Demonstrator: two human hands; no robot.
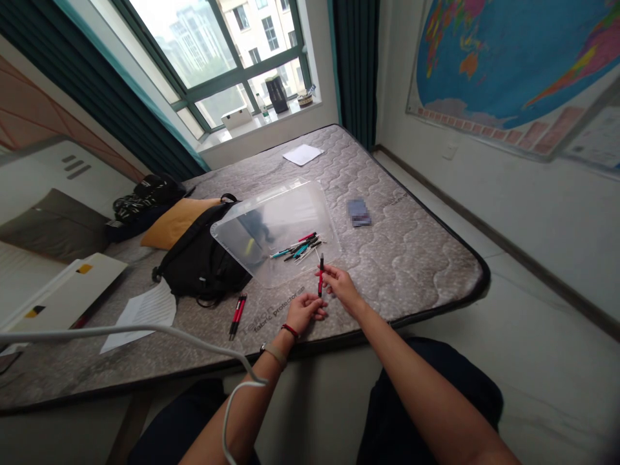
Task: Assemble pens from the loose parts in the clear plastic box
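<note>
Over the front edge of the mattress (416, 258), my right hand (340, 285) pinches a red and black pen (320, 274), which stands nearly upright. My left hand (303, 312) is curled at the pen's lower end, its fingertips closed against it. Just beyond my hands, a clear plastic bin (276, 223) lies with its open side toward me. Several pens (303, 245) in black, blue and red lie in it, with thin white sticks among them. To the left of my left hand, a few red and black pens (237, 316) lie side by side on the mattress.
A black backpack (203, 258) and a yellow cushion (177, 223) lie left of the bin. Printed paper (145, 313) and a white box (62, 290) are further left. A white cable (194, 336) crosses the near left. A pixelated item (358, 213) lies right; white paper (303, 154) lies behind.
</note>
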